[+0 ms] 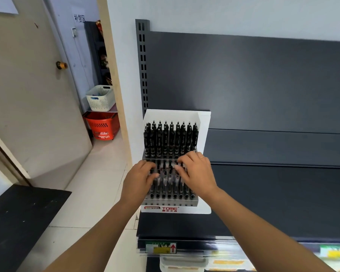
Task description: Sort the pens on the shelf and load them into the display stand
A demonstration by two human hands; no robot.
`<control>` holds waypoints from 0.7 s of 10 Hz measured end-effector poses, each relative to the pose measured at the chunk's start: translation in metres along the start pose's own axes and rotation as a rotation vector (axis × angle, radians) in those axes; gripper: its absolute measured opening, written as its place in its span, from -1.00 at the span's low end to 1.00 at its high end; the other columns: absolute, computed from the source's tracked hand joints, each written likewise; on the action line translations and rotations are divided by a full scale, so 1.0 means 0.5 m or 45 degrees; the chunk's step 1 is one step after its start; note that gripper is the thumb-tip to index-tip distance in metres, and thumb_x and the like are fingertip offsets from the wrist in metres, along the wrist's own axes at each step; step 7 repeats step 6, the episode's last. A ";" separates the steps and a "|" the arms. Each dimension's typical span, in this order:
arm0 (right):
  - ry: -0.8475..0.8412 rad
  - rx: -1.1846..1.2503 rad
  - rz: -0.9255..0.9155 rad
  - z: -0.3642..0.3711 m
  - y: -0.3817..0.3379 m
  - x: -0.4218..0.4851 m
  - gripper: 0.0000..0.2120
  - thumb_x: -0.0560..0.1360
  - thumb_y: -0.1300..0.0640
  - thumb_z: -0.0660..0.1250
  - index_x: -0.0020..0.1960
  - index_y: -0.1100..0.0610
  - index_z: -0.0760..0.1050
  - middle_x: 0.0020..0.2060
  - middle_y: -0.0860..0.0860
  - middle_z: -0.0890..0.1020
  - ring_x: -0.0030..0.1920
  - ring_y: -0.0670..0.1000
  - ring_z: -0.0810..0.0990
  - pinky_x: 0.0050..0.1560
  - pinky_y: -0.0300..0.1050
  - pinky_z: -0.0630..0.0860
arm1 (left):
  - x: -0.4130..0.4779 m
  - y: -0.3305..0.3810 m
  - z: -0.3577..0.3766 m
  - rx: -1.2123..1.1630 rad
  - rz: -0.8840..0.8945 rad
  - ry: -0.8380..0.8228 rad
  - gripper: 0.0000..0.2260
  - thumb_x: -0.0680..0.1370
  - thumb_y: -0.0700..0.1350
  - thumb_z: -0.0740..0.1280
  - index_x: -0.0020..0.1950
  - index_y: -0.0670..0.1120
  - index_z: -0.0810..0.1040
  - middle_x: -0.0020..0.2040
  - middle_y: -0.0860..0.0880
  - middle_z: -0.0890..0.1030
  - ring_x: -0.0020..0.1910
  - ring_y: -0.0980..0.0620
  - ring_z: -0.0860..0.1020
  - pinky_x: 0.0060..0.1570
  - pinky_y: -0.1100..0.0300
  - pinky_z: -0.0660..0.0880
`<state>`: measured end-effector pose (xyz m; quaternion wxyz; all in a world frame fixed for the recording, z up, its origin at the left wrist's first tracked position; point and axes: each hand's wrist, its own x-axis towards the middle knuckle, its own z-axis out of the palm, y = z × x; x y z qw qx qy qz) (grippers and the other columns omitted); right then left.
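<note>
A white display stand (204,122) marked TOME sits at the left end of a dark shelf. Its back row holds several black pens (171,137) standing upright. More black pens (170,188) fill the front rows. My left hand (139,179) rests over the front-left pens, fingers curled onto their tops. My right hand (197,171), with a ring on one finger, spreads over the middle and right pens, fingertips touching them. Whether either hand grips a single pen is hidden by the fingers.
The dark shelf (283,193) runs to the right, with a price label strip (161,247) on its front edge. To the left, beyond a wall, stand a white basket (100,98) and a red basket (101,125) on the floor. A door (31,95) is at far left.
</note>
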<state>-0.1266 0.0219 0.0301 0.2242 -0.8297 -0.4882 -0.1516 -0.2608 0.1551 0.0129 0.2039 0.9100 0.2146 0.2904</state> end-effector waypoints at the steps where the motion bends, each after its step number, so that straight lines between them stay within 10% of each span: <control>1: 0.060 -0.022 0.034 0.000 0.015 -0.007 -0.88 0.50 0.01 0.34 -0.13 0.06 0.56 -0.18 -0.04 0.55 -0.15 0.04 0.49 -0.12 -0.02 0.45 | -0.002 0.001 -0.001 -0.069 -0.063 -0.004 -0.88 0.54 -0.16 0.32 0.07 -0.13 0.54 -0.06 0.10 0.43 -0.19 0.08 0.46 -0.17 0.26 0.36; 7: -0.108 0.091 0.143 -0.009 0.002 -0.006 -0.79 0.59 -0.03 0.21 0.07 0.04 0.56 0.00 -0.05 0.54 0.06 0.03 0.46 0.10 -0.05 0.40 | 0.008 0.003 -0.022 -0.118 0.026 -0.031 -0.86 0.56 -0.12 0.28 0.08 -0.10 0.55 -0.06 0.05 0.49 -0.11 0.07 0.48 -0.14 0.27 0.35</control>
